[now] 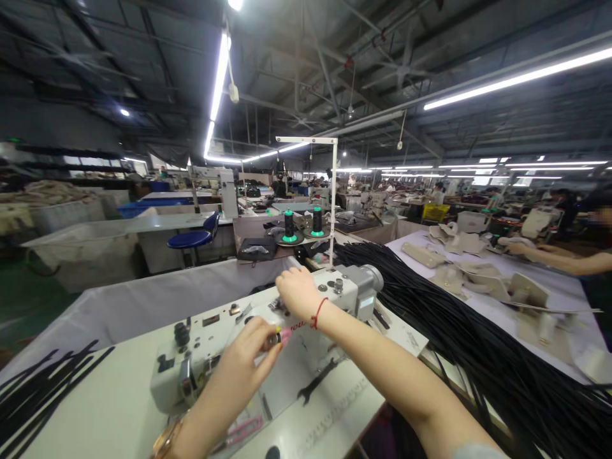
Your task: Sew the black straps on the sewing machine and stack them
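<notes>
My left hand (251, 350) is in front of the white sewing machine (342, 287). Its thumb and fingers pinch a small dark, round-ended piece (274, 340), with pink and yellow bits beside it; its exact kind is unclear. Higher up, my right hand (297, 293), with a red cord at the wrist, reaches over the top of the machine. Its fingers curl down near the small metal parts there, and the tips are hidden. An open-end wrench (316, 382) lies on the machine's pale bed below my right forearm.
Two black thread cones (289, 226) stand behind the machine by a white thread stand (333, 197). Long black strips (406, 299) heap on the right; more strips (43, 389) lie left. Beyond, a co-worker's arm (554, 258) reaches over a table with beige pieces (495, 280).
</notes>
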The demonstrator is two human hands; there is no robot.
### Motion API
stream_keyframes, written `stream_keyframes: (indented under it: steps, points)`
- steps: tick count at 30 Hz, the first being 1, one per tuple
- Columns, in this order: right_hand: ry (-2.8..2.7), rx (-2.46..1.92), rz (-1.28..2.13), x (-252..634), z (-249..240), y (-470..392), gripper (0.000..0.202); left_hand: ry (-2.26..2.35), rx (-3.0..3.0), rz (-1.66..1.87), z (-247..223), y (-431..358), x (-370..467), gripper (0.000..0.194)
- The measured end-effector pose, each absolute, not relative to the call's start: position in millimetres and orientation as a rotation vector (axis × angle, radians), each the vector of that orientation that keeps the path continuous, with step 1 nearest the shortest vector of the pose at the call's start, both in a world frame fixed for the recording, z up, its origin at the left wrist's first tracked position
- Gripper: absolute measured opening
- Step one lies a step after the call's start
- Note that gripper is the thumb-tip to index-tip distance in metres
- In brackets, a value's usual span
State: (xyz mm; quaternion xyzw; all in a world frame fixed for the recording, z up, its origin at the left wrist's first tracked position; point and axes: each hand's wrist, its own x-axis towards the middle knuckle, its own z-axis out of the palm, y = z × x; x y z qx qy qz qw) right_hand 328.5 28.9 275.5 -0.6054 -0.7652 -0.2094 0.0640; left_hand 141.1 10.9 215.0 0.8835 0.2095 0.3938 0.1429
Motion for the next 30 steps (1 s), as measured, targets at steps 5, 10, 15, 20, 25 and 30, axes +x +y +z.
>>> stream_keyframes:
  steps: [5,10,15,20,25,30]
  points:
    - [-2.381,-1.81,-0.575,335.1,275.5,31.3,0.017,0.626,2.598,1.078,221.5,16.0,141.7,0.013]
    - [-2.374,-1.848,-0.549,337.2,278.6,34.5,0.017,0.794,2.665,1.052,230.6,24.8,145.3,0.015]
    - [-2.394,-1.782,-0.553,332.8,275.8,35.8,0.017,0.864,2.748,0.946,232.0,35.3,151.6,0.016]
    - [-2.411,-1.787,-0.561,333.0,275.4,31.0,0.016,0.98,2.787,0.849,234.3,36.3,154.0,0.019]
    - [-2.472,-1.705,-0.551,338.0,280.0,42.7,0.018,1.039,2.803,0.807,251.2,41.4,171.1,0.018]
    - [-2.531,-1.69,-0.551,356.9,280.5,30.9,0.019,0.944,2.743,0.801,250.6,47.5,177.8,0.015]
